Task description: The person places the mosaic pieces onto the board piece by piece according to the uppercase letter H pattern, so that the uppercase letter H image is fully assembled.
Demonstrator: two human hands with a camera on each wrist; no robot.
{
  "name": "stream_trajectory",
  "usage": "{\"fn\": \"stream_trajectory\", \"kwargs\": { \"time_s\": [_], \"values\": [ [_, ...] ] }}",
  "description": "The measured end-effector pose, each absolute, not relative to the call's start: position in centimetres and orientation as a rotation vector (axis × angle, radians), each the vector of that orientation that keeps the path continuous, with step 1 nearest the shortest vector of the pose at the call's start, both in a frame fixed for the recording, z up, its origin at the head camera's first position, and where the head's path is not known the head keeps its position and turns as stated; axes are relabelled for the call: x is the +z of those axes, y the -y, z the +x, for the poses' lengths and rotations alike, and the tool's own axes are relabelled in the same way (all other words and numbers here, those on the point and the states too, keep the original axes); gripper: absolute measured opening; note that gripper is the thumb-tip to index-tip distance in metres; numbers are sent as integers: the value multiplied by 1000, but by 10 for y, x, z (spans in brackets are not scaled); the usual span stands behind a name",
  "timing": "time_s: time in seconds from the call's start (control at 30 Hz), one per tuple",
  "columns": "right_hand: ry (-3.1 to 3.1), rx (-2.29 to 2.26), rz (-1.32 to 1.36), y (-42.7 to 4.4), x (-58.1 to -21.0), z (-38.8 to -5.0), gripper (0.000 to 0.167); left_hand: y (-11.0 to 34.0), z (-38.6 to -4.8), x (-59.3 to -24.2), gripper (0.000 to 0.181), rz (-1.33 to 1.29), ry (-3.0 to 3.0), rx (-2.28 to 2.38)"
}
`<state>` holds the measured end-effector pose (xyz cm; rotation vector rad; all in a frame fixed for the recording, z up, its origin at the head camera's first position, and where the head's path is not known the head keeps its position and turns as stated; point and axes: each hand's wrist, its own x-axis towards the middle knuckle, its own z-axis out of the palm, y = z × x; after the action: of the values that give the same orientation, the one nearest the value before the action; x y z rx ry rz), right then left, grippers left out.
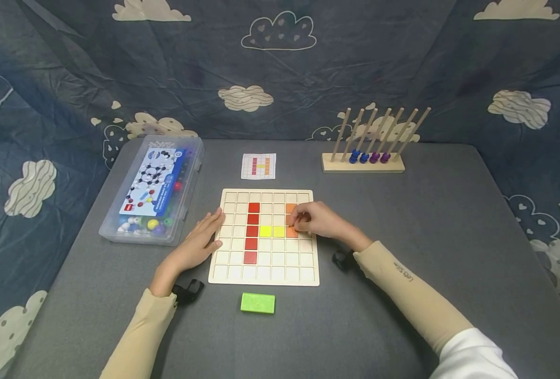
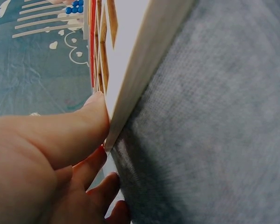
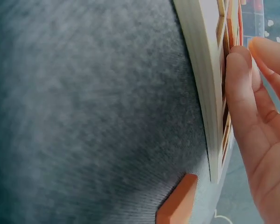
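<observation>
A pale wooden grid board (image 1: 264,281) lies in front of me, with a column of red tiles (image 1: 252,231), a pair of yellow tiles (image 1: 272,231) and an orange column (image 1: 291,209) partly covered by my right hand. My right hand (image 1: 320,219) bends over that column, thumb and fingertips pinching an orange tile (image 1: 292,232) at the yellow row's end; the fingers hide most of it. With fingers extended, my left hand (image 1: 196,243) rests against the board's left edge. In the left wrist view, its thumb (image 2: 79,128) touches the board's side.
Behind the board lies a small printed pattern card (image 1: 258,176). A clear plastic box (image 1: 154,184) of coloured balls stands left, a peg stand (image 1: 362,166) with beads back right. A green block (image 1: 258,303) lies in front. An orange piece (image 3: 179,203) sits beside the board.
</observation>
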<state>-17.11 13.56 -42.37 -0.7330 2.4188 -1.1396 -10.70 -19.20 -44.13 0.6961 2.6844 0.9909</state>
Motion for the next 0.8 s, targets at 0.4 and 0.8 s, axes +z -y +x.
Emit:
{"fn": "stream_trajectory", "kwargs": {
  "time_s": [0.4, 0.8],
  "values": [
    [-2249, -1395, -572, -168, -425, -178, 15, 192, -107, -442, 60, 704, -2677, 1006],
    [-2203, -1530, -386, -217, -426, -181, 24, 192, -107, -441, 59, 707, -2681, 1005]
  ]
}}
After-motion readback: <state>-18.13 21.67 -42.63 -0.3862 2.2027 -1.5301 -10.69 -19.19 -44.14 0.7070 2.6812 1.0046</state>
